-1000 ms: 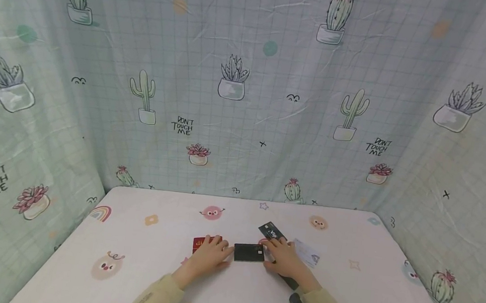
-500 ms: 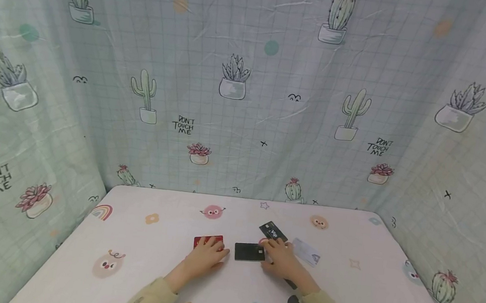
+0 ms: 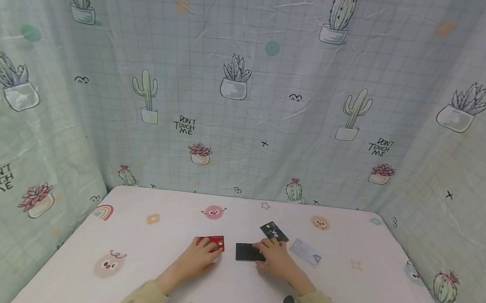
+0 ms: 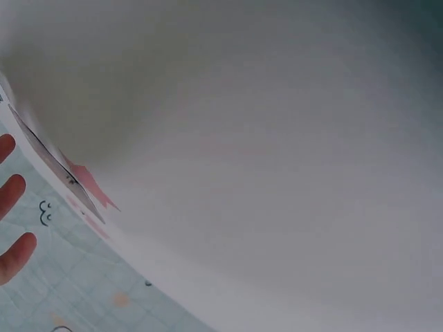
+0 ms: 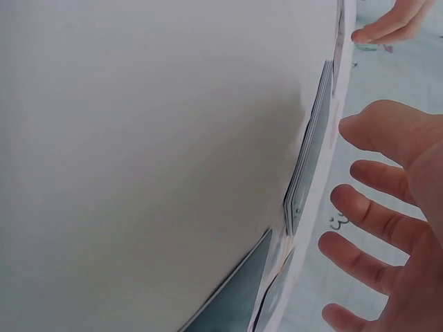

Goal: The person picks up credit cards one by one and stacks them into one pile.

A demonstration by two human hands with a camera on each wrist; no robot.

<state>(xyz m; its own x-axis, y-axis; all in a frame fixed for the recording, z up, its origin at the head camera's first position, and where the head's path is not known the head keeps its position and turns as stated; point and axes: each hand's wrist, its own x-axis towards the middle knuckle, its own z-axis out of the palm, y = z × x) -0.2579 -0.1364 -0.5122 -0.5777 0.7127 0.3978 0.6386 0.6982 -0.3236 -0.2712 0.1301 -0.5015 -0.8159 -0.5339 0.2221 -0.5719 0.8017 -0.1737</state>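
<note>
So right now the person looks to be in the middle of arranging cards, and my guess is that the step in hand is lining up the red card (image 3: 217, 239) and the black card (image 3: 246, 253) by fingertip. The red one is lying flat, partly under the fingers of the left hand (image 3: 197, 256), which is hanging loose and fairly spread, not gripping anything that I can see. The right hand (image 3: 274, 259) is reaching over the right end of the black one with its fingers relaxed and apart; can't tell how firmly it's touching. From the right wrist that black one is looking more like a little pile (image 5: 308, 149), several thin edges stacked up. The VIP card (image 3: 273, 230) is sitting just beyond the right hand, and a pale card (image 3: 306, 252) is lying to its right. IMO the next move is calling for light, flat fingertips, since cards like these are probably sliding more easily than they're lifting. The surface (image 3: 138, 244) is showing a whitish-pink cover with cartoon prints, and behind it a pale green curtain (image 3: 251, 122) is hanging round three sides, covered in potted cacti and "DON'T TOUCH ME" lettering.
</note>
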